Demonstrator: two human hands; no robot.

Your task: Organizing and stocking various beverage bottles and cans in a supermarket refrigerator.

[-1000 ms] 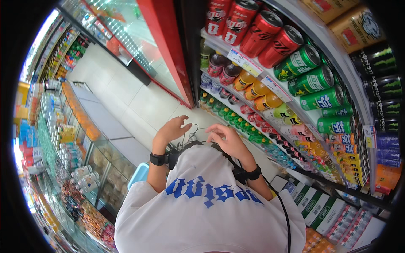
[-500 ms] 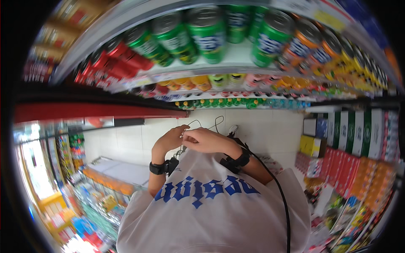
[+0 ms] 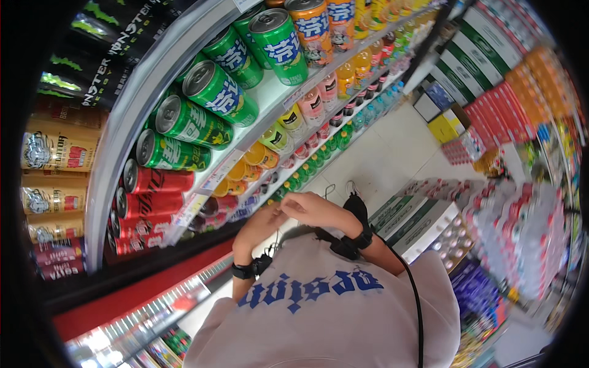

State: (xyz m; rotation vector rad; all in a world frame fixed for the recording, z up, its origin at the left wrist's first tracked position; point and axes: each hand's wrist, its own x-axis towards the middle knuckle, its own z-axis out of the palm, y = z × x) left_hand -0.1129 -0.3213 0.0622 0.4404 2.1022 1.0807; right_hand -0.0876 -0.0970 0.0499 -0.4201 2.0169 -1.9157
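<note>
In front of my chest my left hand (image 3: 262, 225) and my right hand (image 3: 314, 208) meet. Their fingers are curled in and touch at the tips. Whatever lies between them, if anything, is too small or hidden to make out. Each wrist wears a black band with a dark device, the left band (image 3: 244, 270) and the right band (image 3: 364, 237). A thin dark cord (image 3: 277, 240) hangs below the fingers. Just beyond my hands stands a drinks shelf with green cans (image 3: 222, 92), red cans (image 3: 156, 179) and orange cans (image 3: 311, 30); neither hand touches it.
Lower shelf rows hold small bottles (image 3: 316, 153). To my right are white-and-green cartons (image 3: 414, 224), shrink-wrapped bottle packs (image 3: 518, 236) and stacked red boxes (image 3: 497, 119). A black cable (image 3: 412, 288) runs over my right shoulder. Gold cans (image 3: 61, 147) stand at the far left.
My view has turned to the right, so the shelf now slants across the left and the cartons and bottle packs have come into sight. My hands stay together in front of my chest.
</note>
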